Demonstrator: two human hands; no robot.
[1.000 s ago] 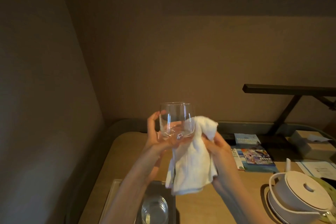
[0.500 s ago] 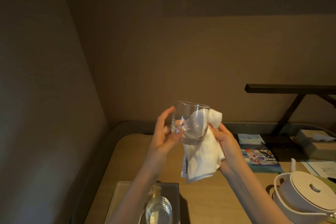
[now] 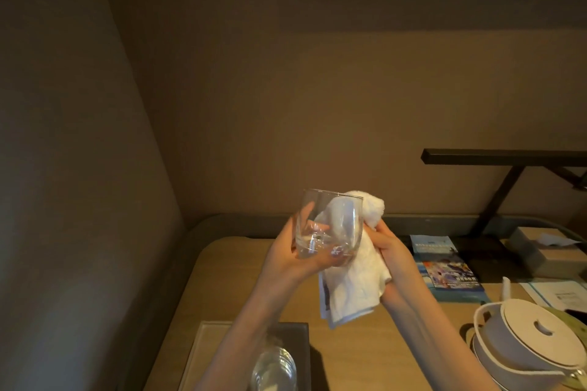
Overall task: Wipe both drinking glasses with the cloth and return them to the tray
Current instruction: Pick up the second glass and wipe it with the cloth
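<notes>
My left hand (image 3: 293,255) grips a clear drinking glass (image 3: 328,225) by its base, held upright above the table. My right hand (image 3: 392,252) holds a white cloth (image 3: 352,282) pressed against the glass's right side, with part of the cloth bunched over the rim; the rest hangs down below my hands. A second clear glass (image 3: 274,368) stands on the grey tray (image 3: 203,349) at the bottom, partly hidden by my left forearm.
A white lidded pot (image 3: 524,336) sits at the lower right. Blue leaflets (image 3: 444,267), papers and a tissue box (image 3: 543,251) lie at the back right under a dark lamp arm (image 3: 502,157). Walls close in on the left and behind.
The cloth has moved up from beside and under the glass to over its rim. Both hands stayed at about the same height, close together.
</notes>
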